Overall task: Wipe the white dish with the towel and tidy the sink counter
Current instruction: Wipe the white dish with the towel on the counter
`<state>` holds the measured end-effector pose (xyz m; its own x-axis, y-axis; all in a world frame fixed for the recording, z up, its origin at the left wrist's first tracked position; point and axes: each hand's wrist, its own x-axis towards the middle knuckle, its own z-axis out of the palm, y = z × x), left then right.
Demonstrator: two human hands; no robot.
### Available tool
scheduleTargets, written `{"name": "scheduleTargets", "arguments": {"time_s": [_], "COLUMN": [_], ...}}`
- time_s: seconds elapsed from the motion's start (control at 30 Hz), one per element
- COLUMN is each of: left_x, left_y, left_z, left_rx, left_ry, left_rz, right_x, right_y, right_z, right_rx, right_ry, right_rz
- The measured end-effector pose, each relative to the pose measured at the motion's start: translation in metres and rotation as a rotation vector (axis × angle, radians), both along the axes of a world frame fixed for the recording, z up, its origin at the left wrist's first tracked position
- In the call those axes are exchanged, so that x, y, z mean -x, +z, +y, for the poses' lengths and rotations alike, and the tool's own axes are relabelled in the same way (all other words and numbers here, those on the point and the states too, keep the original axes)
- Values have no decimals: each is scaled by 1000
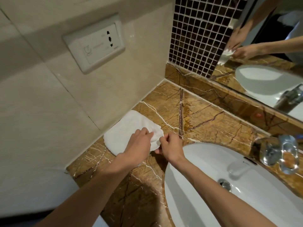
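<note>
A white towel (129, 126) lies folded on the brown marble counter (213, 122), pushed against the left wall. My left hand (139, 143) rests on its right end and pinches the cloth between thumb and fingers. My right hand (170, 145) is just beside it, its fingertips gripping the towel's right edge. The towel's near part is hidden under my left hand. No white dish shows apart from the white sink basin (205, 202) at the lower right.
A chrome faucet (278, 153) stands at the counter's right behind the basin, with a drain (225, 184) below it. A mirror (270, 46) and dark mosaic tiles (200, 33) back the counter. A wall socket (94, 43) sits on the left wall.
</note>
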<state>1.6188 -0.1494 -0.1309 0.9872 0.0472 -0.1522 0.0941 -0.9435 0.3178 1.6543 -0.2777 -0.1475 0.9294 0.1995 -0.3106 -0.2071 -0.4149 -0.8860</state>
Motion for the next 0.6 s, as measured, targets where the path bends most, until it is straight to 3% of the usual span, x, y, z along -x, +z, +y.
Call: {"name": "scheduleTargets", "arguments": {"time_s": [0.17,0.4,0.6], "left_x": [-3,12,12], "left_y": [9,6,-3], "left_z": [1,-2,-12], "left_rx": [-76,55,-197], "left_ry": [-21,-40,-1], "left_rz": [47,53,-35], "right_x": [-8,-18,-4], "right_y": [-1,0,-3], "right_z": [1,7,15], "right_rx": [-4,40,-69], "right_ry": [-74,-159,-250], "right_rz": [2,-3,205]}}
